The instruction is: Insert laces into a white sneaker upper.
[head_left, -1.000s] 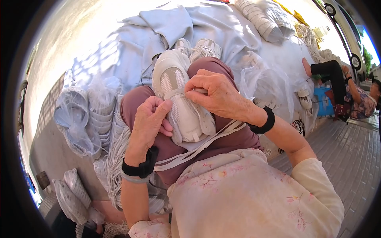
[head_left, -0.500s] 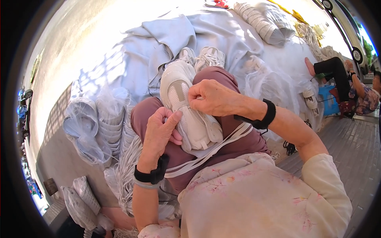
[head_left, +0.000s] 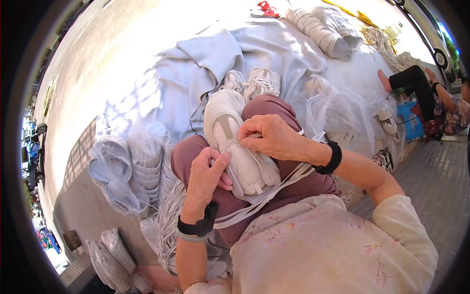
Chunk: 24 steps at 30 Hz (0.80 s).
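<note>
A cream-white shoe upper (head_left: 249, 169) with mesh panels lies across my lap, its heel end toward me. My left hand (head_left: 208, 179) is closed at the left side of the upper, thumb pressed to the fingers; what it pinches is hidden. At the lacing area, my right hand (head_left: 274, 139) pinches a flat pale shoelace by the band over the tongue. Long white laces (head_left: 254, 208) trail across my thighs, and another strand shows by my right wrist. Beyond my knees stand a pair of pale laced shoes (head_left: 262, 83).
Plastic-wrapped stacks of shoe uppers (head_left: 147, 157) lie left, beside a bundle of white laces (head_left: 169, 225). A grey-blue cloth (head_left: 200, 49) covers the ground ahead. Clear plastic bags (head_left: 338, 110) lie right; beyond, another person (head_left: 416, 90) sits near a blue stool (head_left: 409, 122).
My right hand has lowered slightly and its fingers are less curled, still at the band. My left hand keeps its place on the upper. The whole view has shifted a little.
</note>
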Each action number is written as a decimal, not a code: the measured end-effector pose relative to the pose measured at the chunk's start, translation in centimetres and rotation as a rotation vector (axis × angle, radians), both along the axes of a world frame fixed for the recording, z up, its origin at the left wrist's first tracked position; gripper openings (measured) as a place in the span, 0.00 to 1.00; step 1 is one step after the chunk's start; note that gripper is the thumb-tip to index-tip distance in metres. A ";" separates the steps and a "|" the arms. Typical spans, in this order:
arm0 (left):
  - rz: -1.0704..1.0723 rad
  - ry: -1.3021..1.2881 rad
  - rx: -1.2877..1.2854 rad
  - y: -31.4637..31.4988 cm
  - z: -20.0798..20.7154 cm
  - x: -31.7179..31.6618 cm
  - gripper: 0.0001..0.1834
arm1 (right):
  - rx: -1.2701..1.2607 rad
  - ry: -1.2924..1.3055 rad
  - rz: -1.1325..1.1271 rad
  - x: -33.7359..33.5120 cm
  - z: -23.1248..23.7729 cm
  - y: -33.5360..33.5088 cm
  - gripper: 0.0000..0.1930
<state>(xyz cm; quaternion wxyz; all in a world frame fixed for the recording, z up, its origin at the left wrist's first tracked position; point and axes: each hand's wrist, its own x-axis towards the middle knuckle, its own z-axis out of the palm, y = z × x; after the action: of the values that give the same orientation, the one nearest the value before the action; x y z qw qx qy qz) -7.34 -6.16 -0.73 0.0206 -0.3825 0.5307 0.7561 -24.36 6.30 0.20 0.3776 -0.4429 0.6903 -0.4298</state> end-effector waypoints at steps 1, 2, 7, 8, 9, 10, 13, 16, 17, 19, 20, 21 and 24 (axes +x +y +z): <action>0.006 0.000 0.002 0.0 0.0 0.0 0.13 | 0.008 -0.020 -0.004 0.1 0.0 0.0 0.04; 0.004 0.003 -0.003 0.0 0.0 0.0 0.13 | 0.003 -0.017 -0.005 0.1 0.1 -0.1 0.04; 0.002 0.013 -0.010 0.0 0.0 0.1 0.13 | -0.128 0.052 -0.040 1.0 -0.4 -0.3 0.05; 0.001 0.010 -0.011 0.0 0.0 0.1 0.13 | -0.129 0.049 -0.042 1.3 -0.6 -0.5 0.05; 0.000 0.014 -0.016 0.0 -0.1 0.2 0.13 | -0.171 0.101 -0.028 1.6 -0.7 -0.7 0.05; -0.001 0.018 -0.022 0.0 -0.1 0.2 0.13 | -0.214 0.152 -0.015 1.8 -0.7 -0.8 0.04; 0.024 0.031 -0.028 0.2 0.0 0.2 0.12 | -0.234 0.306 0.006 1.6 -0.9 -1.1 0.05; 0.031 0.026 -0.128 0.7 -0.1 0.6 0.10 | -0.162 0.359 -0.013 1.1 0.4 -0.5 0.06; 0.031 0.024 -0.133 0.9 0.1 0.7 0.10 | -0.167 0.357 -0.014 0.9 0.2 -0.2 0.06; 0.091 0.013 -0.402 1.5 0.8 0.6 0.06 | -0.173 0.313 0.030 0.9 -0.5 0.2 0.05; 0.086 0.011 -0.406 1.5 0.9 0.5 0.06 | -0.176 0.311 0.025 1.1 -0.7 0.2 0.05; 0.055 0.009 -0.449 1.5 1.0 0.3 0.05 | -0.196 0.321 -0.003 1.5 -0.8 0.2 0.04; -0.054 0.080 -0.723 0.8 0.3 -0.3 0.04 | -0.221 0.347 -0.030 1.9 -1.1 -0.1 0.04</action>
<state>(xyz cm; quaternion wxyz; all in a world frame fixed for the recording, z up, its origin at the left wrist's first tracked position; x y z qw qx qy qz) -7.65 -5.37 -0.47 -0.1167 -0.3210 0.7739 0.5333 -22.43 6.22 -0.90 0.1955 -0.5388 0.7002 -0.4257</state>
